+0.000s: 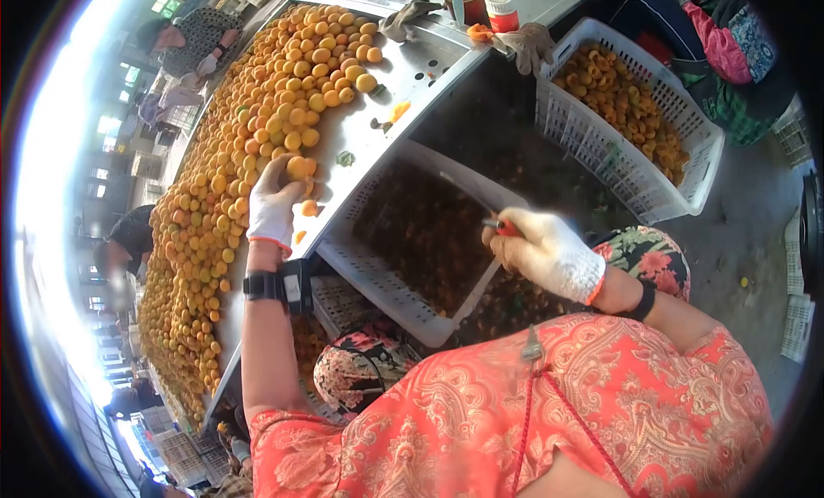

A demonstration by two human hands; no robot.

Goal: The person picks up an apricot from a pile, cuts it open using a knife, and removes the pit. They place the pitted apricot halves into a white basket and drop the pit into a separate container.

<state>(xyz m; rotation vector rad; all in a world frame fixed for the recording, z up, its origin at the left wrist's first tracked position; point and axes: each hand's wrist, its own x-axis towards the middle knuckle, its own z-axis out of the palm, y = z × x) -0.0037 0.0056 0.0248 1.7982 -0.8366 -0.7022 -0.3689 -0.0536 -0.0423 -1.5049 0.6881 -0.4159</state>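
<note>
My left hand (275,205), in a white glove with bare fingertips, reaches into the heap of apricots (296,95) on the metal table. Its thumb and fingers curl round an apricot (300,168) at the edge of the pile. Over the crate, my right hand (549,251), gloved the same way, is closed round a small red-handled tool (506,228) with a short metal tip. Below my hands stands a white plastic crate (446,326) with a dark brown mass of small pieces inside.
A second white crate (631,193), holding opened orange fruit, stands at the right. Grey gloves (528,45) and a red-and-white jar (501,13) lie at the table's far corner. Across the heap a person (202,43) in dark patterned clothes works. Dark bits litter the floor.
</note>
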